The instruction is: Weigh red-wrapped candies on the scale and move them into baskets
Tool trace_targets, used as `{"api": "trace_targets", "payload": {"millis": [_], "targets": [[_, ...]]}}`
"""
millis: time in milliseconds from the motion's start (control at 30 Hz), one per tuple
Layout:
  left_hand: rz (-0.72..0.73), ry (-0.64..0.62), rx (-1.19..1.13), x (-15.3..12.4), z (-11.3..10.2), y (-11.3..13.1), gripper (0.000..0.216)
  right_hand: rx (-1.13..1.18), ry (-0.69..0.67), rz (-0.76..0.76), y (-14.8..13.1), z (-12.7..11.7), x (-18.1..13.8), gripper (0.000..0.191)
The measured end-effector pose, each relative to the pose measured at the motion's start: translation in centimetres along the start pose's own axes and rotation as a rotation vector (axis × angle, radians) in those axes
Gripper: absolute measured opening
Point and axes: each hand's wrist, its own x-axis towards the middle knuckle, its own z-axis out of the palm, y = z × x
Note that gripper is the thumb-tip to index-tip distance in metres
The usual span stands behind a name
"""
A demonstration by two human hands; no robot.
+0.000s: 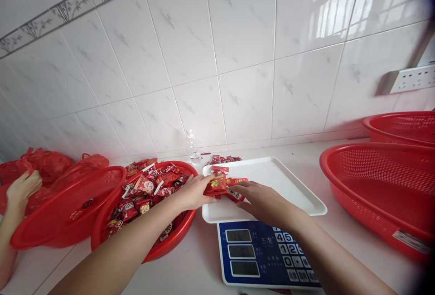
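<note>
My left hand (197, 191) reaches over the left end of the white scale tray (292, 191), its fingers closed on a red snack packet (216, 185) with yellow print. Facing it from the right, my right hand (260, 199) has its fingers and thumb curved around another red snack packet (234, 195). More small red packets lie between and just behind my hands, partly covered by them. Under my left forearm stands a red basket (190, 222) heaped with mixed red-wrapped snacks.
The blue scale panel (268, 254) with keys and displays sits before the tray. Large red baskets (370, 222) stand right. A water bottle (192, 147) is by the tiled wall. At left, another person's hand (23, 186) touches red plastic bags (54, 168) behind a red basket (68, 209).
</note>
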Motion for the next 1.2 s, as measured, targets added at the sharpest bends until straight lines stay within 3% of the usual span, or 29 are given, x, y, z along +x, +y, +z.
{"api": "trace_targets", "payload": {"millis": [100, 267, 400, 567, 867, 1067, 1200], "targets": [[0.017, 0.009, -0.006, 0.2, 0.5, 0.6, 0.079, -0.029, 0.022, 0.031, 0.3, 0.3, 0.3, 0.032], [0.136, -0.105, -0.164, 1.6, -0.2, 1.0, 0.112, -0.057, 0.003, 0.16, 0.6, -0.3, 0.5, 0.04], [0.104, -0.078, -0.262, 3.8, -0.5, 1.0, 0.096, -0.019, -0.012, 0.206, 1.1, -0.7, 0.4, 0.044], [0.03, -0.065, -0.172, 6.4, 0.3, 1.3, 0.069, 0.025, -0.033, 0.202, 1.5, -0.6, 0.5, 0.048], [0.115, -0.073, -0.151, 6.6, 0.1, 1.7, 0.046, 0.035, -0.031, 0.185, 1.6, -0.5, 0.6, 0.045], [0.158, -0.096, -0.187, 5.8, 0.0, 2.2, 0.047, 0.011, 0.073, 0.18, 2.5, 0.5, 1.2, 0.039], [0.144, -0.17, -0.175, 4.7, -0.5, 2.2, 0.07, 0.031, 0.107, 0.164, 2.8, 0.7, 1.4, 0.038]]}}
